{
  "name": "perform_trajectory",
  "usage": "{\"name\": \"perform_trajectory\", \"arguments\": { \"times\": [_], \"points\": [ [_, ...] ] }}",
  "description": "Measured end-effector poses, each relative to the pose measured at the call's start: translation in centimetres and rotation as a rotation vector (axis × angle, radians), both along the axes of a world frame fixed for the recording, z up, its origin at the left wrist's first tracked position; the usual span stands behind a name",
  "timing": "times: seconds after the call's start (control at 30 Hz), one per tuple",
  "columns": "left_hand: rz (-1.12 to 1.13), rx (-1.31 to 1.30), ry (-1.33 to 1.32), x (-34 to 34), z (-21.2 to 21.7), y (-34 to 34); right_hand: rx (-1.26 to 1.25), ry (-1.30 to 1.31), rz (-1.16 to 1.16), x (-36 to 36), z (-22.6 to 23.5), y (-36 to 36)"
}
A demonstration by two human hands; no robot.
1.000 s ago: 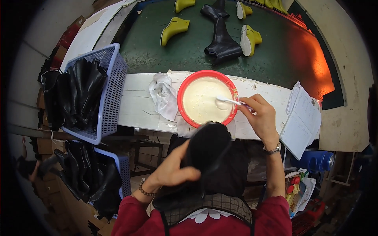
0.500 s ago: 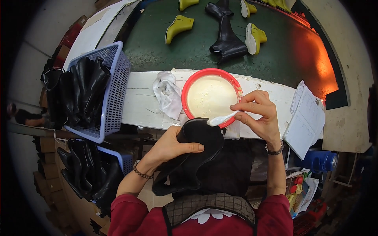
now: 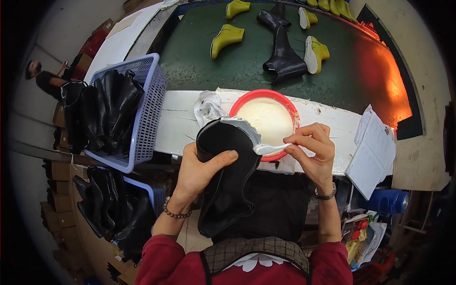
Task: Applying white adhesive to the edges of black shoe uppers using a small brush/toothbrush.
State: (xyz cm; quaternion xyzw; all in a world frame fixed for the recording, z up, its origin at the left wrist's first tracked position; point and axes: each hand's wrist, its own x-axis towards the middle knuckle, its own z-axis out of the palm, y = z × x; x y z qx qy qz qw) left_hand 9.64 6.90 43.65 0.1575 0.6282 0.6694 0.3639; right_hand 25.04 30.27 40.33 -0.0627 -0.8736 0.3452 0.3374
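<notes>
A black boot (image 3: 228, 175) is gripped by the closed left hand (image 3: 202, 168) in front of the worktop (image 3: 178, 126); a white-coated brush (image 3: 268, 148), pinched by the right hand (image 3: 313, 149), is pressed against its rim beside the red bowl (image 3: 266, 118).

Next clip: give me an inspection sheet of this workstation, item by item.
Surface: white bench ledge, scuffed and smeared; green conveyor belt behind it.
Job's things: black boot upper gripped by the left hand; brush with white paste, pinched by the right hand, touches the upper's edge; red bowl of cream paste.
Clutter: crumpled white rag; paper sheets at the right.
Grippers: both hands closed on their things.
Cables: nothing seen.
Surroundings: blue basket of black uppers; a second basket below; yellow-green boots and a black boot on the belt; another person far left.
</notes>
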Motion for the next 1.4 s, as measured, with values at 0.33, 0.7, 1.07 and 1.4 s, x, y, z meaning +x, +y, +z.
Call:
{"name": "perform_trajectory", "arguments": {
  "times": [0.33, 0.7, 1.07, 1.4],
  "points": [
    [0.191, -0.039, 0.406, -2.1, 0.2, -0.1, -0.380, 0.041, 0.011, -3.1, -0.1, -1.7],
    [0.432, -0.111, 0.753, -11.7, -0.6, 3.5, -0.403, -0.172, 0.231, -8.1, 0.5, -10.3],
    [-0.172, 0.046, 0.801, -8.7, -2.3, -1.3, -0.247, 0.110, 0.256, -8.5, 2.6, -8.4],
    [0.229, 0.001, 0.940, -2.9, -4.7, -0.7, -0.649, -0.015, 0.216, -5.4, 2.4, -5.3]
  ]
}}
